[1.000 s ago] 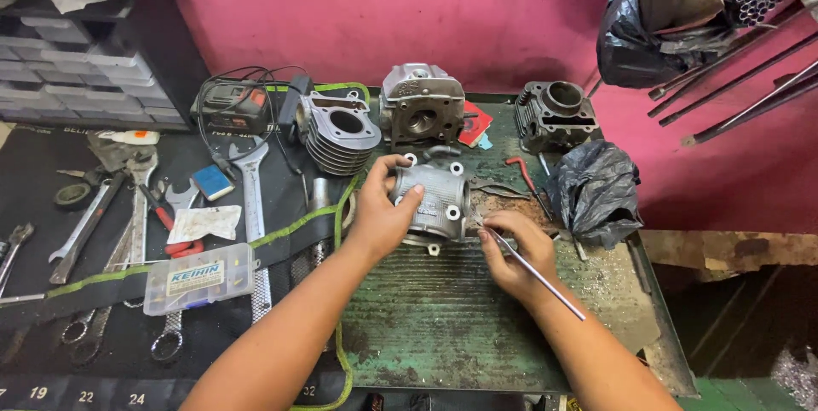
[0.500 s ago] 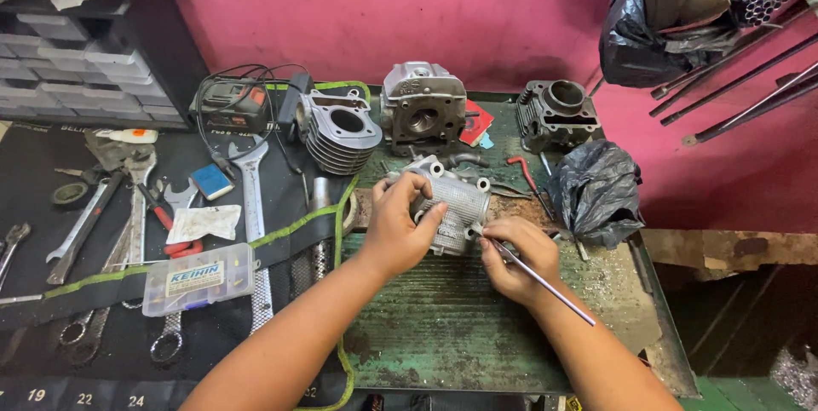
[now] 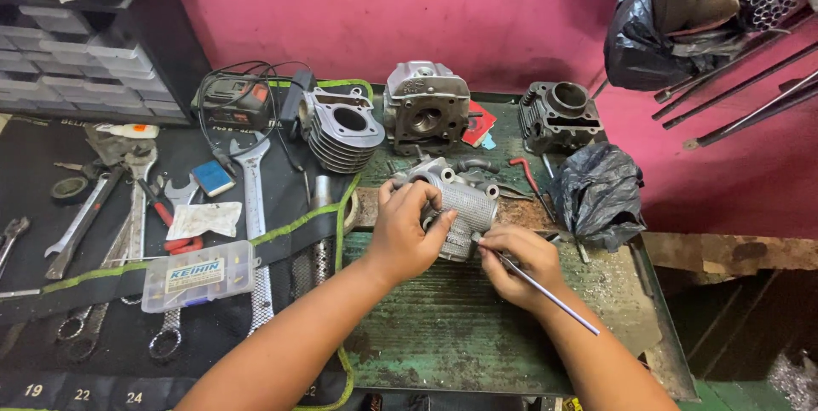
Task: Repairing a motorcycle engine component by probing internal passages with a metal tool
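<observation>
Left hand (image 3: 407, 236) wraps the finned cylinder head (image 3: 452, 202), tipped on its side mid-table, nearer the back edge. Right hand (image 3: 511, 264) pinches a thin metal rod (image 3: 545, 293), tip at the head's lower face. I judge the cleaning is mid-way: metal debris lies by the right edge. Two cylinders (image 3: 341, 126) (image 3: 558, 113) and another head (image 3: 426, 104) sit untouched along the back edge.

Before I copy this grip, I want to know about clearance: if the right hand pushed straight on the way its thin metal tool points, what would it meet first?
The right hand aims its thin metal rod up-left, so it would first meet the finned engine part that the left hand steadies. The tip looks already on it, though depth is unclear.
</observation>
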